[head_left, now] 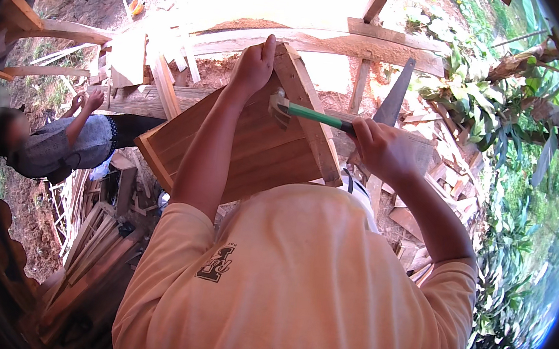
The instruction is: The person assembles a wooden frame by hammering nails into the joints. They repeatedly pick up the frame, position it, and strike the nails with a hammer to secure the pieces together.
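A shallow wooden box (255,152), built of brown boards with a raised rim, leans tilted in front of my body. My left hand (254,70) is closed on its far upper corner, the thumb pointing up. In my right hand (380,144) I grip a claw hammer (319,116) by the dark end of its green handle. The hammer's head is over the inside of the box, near the right-hand rim board; whether it touches the wood I cannot tell. Just beyond my right hand a handsaw (395,95) stands with its grey blade slanting upward.
A long wooden beam (319,42) runs across behind the box. To the left, another person (88,139) in a grey top has both hands raised. Timber offcuts (94,251) are piled at lower left, with scrap wood (454,178) at right beside leafy plants (506,264).
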The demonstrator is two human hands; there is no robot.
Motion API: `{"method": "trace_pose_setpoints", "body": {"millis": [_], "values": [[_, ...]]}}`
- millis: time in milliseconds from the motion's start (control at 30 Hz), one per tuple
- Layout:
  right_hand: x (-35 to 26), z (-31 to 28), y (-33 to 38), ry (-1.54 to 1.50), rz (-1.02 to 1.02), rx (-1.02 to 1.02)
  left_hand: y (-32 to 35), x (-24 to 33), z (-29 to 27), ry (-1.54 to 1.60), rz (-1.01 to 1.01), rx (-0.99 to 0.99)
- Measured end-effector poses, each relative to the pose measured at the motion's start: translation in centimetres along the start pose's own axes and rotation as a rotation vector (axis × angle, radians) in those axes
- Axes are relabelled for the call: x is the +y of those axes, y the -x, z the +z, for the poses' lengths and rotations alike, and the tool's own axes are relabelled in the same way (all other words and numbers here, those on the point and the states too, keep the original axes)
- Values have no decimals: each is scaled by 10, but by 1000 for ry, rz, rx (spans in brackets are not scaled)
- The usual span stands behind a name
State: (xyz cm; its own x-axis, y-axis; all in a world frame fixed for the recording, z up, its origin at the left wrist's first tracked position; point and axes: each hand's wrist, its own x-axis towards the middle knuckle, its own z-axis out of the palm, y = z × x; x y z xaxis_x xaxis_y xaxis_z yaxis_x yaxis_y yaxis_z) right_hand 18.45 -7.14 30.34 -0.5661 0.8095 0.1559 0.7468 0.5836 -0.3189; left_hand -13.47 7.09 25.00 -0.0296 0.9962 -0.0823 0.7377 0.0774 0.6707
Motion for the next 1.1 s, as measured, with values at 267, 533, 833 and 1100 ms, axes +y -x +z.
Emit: {"method": "trace_pose_setpoints", "body": {"millis": [267,533,833,1100], "values": [[11,9,-3,-34,126,-42,3,1,-1,-7,6,-4],[1,9,0,-191,12,123,9,-2,0,-19,-44,44],[-20,6,-1,-152,60,121,15,2,-5,-23,-43,52],[-42,-12,-1,-289,93,446,21,7,-6,-60,-41,44]]}}
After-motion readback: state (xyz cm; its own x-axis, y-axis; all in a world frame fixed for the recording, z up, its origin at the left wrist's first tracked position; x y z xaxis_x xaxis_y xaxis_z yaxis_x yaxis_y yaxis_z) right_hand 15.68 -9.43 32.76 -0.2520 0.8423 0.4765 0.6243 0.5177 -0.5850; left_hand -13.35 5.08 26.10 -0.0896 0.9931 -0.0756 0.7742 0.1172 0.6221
